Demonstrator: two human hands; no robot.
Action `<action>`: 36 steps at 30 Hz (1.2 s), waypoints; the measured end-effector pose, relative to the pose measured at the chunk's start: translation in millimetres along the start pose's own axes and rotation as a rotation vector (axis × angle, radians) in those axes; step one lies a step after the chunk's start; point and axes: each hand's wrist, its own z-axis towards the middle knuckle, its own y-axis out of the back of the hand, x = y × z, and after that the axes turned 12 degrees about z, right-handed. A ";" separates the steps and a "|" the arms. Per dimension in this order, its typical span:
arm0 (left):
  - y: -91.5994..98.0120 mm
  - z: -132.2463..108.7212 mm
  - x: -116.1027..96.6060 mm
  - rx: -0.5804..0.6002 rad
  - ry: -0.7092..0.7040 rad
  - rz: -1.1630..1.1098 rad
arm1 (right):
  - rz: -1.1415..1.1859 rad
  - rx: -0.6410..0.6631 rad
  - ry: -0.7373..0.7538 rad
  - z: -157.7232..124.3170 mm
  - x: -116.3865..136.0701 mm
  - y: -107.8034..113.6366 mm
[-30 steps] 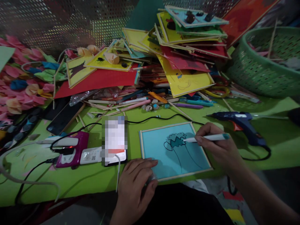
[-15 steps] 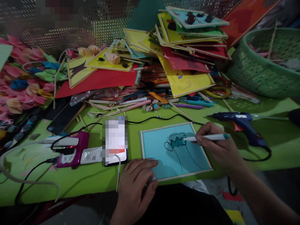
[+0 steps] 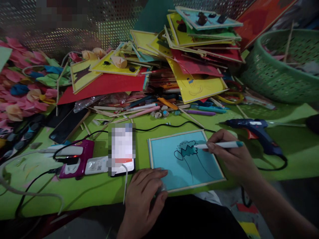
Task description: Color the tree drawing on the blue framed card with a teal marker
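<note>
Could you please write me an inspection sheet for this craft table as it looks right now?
Surface: green table, crowded with craft goods along its far side.
Job's things: blue card in a pale frame, lying flat, with a dark outline drawing partly coloured in; marker, tip on the drawing.
Clutter: pile of coloured cards; loose pens; glue gun right of the card; phone and purple device left of it.
Grips: right hand, grip shut on the marker; left hand rests on the card's near-left corner, grip unclear.
Cables: black cable runs behind the card; more leads at the purple device.
Surroundings: green basket at right, paper flowers at left, perforated panel behind.
</note>
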 end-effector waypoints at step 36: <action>1.1 2.2 -1.7 -0.012 0.004 0.002 | 0.000 0.028 0.008 -1.3 4.9 0.8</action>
